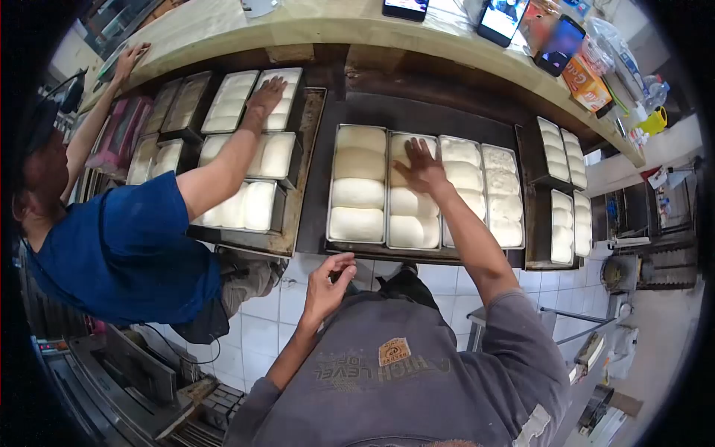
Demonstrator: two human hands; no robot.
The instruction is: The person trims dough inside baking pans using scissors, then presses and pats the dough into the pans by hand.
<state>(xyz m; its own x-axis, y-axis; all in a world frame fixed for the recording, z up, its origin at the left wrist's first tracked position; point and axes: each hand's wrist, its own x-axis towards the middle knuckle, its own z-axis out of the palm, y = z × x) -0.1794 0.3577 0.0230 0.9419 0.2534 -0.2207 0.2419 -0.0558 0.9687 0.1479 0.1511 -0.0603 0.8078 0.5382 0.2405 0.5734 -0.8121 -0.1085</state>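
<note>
On your left, a co-worker in a blue shirt [123, 242] has one hand [131, 61] at the pale far ledge [201, 28] and the other hand [269, 95] laid on dough in a far pan. Dough-filled pans [223, 104] stand in rows there, with a pink box [123, 138] beyond their left end.

Next comes your left hand [328, 289], raised just off the near edge of the dark worktop [436, 110], its fingers half curled with a narrow gap to the thumb.

In front of you, four dough pans lie side by side. The leftmost pan [358, 186] holds smooth dough pieces. Your right hand [423, 165] is over the far half of the second pan [414, 223], fingers spread wide and flat on the dough. The third pan [463, 171] sits partly under your forearm; the dough in the fourth pan [503, 194] looks rougher.

Farther right, more dough pans [553, 153] stand in a far pair and a near pair. Above them on the ledge are phones [503, 20] and an orange packet [585, 83].
</note>
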